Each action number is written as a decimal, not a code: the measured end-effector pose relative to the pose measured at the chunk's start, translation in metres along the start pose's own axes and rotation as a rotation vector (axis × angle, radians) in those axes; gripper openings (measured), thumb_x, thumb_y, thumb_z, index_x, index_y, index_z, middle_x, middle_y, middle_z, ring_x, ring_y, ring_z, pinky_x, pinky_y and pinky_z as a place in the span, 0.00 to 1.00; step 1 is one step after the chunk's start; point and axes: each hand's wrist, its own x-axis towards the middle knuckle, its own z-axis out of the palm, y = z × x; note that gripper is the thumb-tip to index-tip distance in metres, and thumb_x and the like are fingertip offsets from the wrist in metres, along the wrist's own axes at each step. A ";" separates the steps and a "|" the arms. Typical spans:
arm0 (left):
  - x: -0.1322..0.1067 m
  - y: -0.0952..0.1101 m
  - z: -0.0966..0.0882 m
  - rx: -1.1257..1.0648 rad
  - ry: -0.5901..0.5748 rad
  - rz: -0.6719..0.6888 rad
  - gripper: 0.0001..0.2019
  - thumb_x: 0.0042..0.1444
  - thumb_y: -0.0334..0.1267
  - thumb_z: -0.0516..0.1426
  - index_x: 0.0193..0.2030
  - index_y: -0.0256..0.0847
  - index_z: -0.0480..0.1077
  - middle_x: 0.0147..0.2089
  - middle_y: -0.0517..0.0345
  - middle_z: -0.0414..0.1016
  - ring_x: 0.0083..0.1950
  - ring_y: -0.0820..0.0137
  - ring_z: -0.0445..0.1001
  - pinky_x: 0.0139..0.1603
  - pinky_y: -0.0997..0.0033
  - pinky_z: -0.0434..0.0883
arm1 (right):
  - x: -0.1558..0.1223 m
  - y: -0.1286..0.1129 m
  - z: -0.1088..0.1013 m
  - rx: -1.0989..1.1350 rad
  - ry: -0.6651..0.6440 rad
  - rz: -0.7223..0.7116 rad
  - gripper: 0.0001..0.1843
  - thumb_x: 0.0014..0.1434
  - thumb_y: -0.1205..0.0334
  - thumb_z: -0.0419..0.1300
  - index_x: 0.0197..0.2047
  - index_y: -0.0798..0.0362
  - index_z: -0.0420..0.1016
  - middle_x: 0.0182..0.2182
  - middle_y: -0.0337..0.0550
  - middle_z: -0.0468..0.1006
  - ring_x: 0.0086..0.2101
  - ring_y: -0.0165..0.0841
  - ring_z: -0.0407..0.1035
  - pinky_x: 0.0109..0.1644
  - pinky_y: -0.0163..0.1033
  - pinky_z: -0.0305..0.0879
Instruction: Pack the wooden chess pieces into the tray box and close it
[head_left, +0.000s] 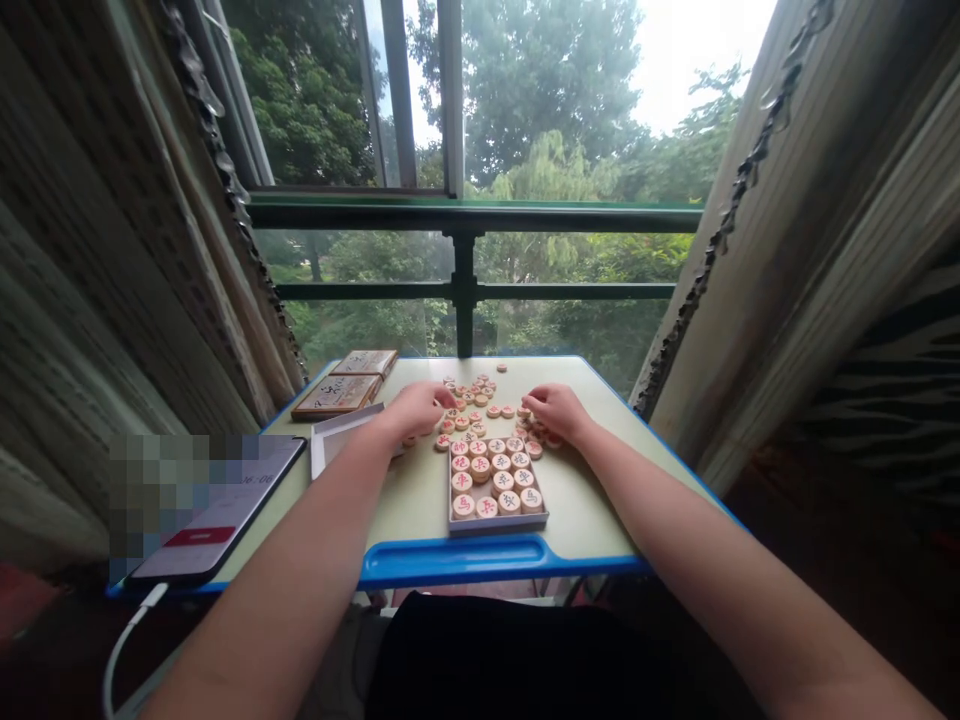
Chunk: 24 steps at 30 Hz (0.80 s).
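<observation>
Round wooden Chinese chess pieces with red and dark characters lie loose in the middle of the table; several fill a small open box point(498, 523) in front of me, some of them stacked. My left hand point(422, 408) is beyond the box on the left, its fingers curled down by the loose pieces point(461, 422). What lies between those fingertips is hidden. To the right, my right hand point(557, 408) is closed in a pinch, with a Chinese chess piece point(523, 412) at its fingertips. More pieces point(534, 450) lie below that hand, partly covered by it.
A white box lid point(324, 452) lies under my left forearm. Behind it is a folded wooden board point(341, 393). A phone point(217, 510) with a white cable point(131, 640) rests at the left edge. The table's blue rim point(450, 565) has a groove; a window railing point(465, 290) stands behind.
</observation>
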 end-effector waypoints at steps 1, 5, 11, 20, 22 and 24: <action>0.003 -0.004 0.003 -0.041 0.041 -0.009 0.17 0.35 0.28 0.52 0.31 0.42 0.77 0.37 0.54 0.79 0.38 0.63 0.74 0.39 0.68 0.69 | 0.000 0.001 -0.001 0.001 -0.012 0.020 0.18 0.56 0.59 0.50 0.33 0.57 0.79 0.28 0.45 0.78 0.30 0.31 0.67 0.34 0.32 0.56; 0.016 -0.022 0.014 -0.235 0.200 -0.007 0.19 0.41 0.31 0.53 0.43 0.40 0.75 0.47 0.51 0.76 0.52 0.61 0.70 0.55 0.62 0.64 | -0.001 -0.001 -0.009 -0.081 0.047 0.056 0.20 0.57 0.56 0.48 0.36 0.56 0.79 0.35 0.47 0.79 0.35 0.33 0.69 0.37 0.33 0.58; 0.025 -0.030 0.014 -0.503 0.244 -0.112 0.32 0.59 0.56 0.37 0.63 0.40 0.57 0.67 0.50 0.54 0.67 0.66 0.51 0.62 0.65 0.56 | -0.005 -0.003 -0.033 -0.343 -0.099 0.411 0.26 0.59 0.50 0.46 0.46 0.59 0.76 0.43 0.60 0.75 0.43 0.45 0.69 0.40 0.41 0.61; 0.019 -0.019 0.024 -0.464 -0.121 -0.117 0.43 0.51 0.67 0.29 0.63 0.44 0.58 0.67 0.56 0.51 0.69 0.58 0.44 0.64 0.57 0.49 | -0.010 -0.013 -0.031 -0.255 -0.358 0.309 0.25 0.59 0.48 0.48 0.34 0.60 0.79 0.23 0.54 0.77 0.31 0.39 0.72 0.33 0.37 0.61; 0.017 -0.020 0.027 -0.430 -0.175 -0.134 0.44 0.50 0.68 0.29 0.63 0.44 0.57 0.67 0.57 0.51 0.69 0.58 0.45 0.64 0.56 0.48 | -0.010 -0.014 -0.027 -0.252 -0.329 0.288 0.22 0.58 0.51 0.50 0.36 0.60 0.79 0.26 0.54 0.78 0.32 0.38 0.72 0.31 0.36 0.60; 0.016 -0.022 0.029 -0.405 -0.237 -0.142 0.43 0.50 0.68 0.30 0.63 0.46 0.58 0.67 0.58 0.50 0.68 0.58 0.46 0.64 0.57 0.48 | -0.008 -0.012 -0.025 -0.243 -0.318 0.267 0.21 0.57 0.54 0.50 0.37 0.59 0.78 0.31 0.54 0.79 0.33 0.37 0.72 0.32 0.35 0.60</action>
